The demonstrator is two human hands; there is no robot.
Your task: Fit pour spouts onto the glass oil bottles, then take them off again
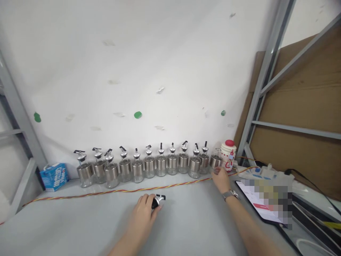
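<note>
My left hand (144,213) is closed around a pour spout stopper (157,201) with a black lever and silver cap, held over the grey tabletop. My right hand (221,182), with a watch on its wrist, has its fingers at the lower part of a glass oil bottle (215,161) with a steel sleeve. This bottle has no spout on its neck and stands at the right end of a row. Beside it, a capped oil bottle (204,160) and several others like it, such as the bottle (111,173), stand upright with their spouts fitted.
A white bottle with a red lid (228,154) stands right of the row. A blue carton (54,177) sits at the left. A twisted red-yellow wire (128,191) crosses the grey table (80,224). At right lie a phone (255,201), a power strip (266,173) and cables.
</note>
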